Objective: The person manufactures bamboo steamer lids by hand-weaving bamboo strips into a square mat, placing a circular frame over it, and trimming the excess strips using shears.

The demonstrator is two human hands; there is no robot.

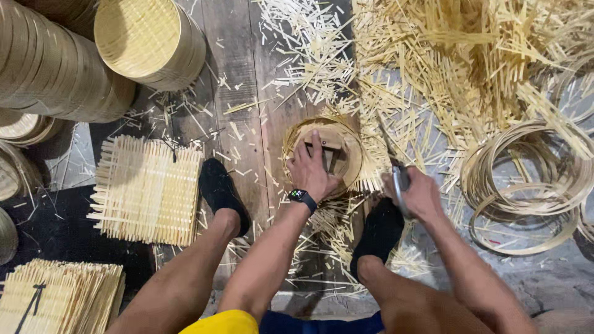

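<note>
Left hand (311,168) pressing round bamboo frame (352,162), right hand (416,195) fingers gripping knife (396,172)

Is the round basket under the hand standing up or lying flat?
Lying flat. The round basket sits on the floor with its circle facing up, and the left hand presses down on it.

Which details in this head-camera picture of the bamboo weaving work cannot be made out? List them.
- Head view: knife handle, hidden inside the right hand.
- Wooden form in the round basket: its centre is covered by the left hand.
- Stacked trays: cut off by the left edge.
- Bamboo hoops: cut off by the right edge.
</note>
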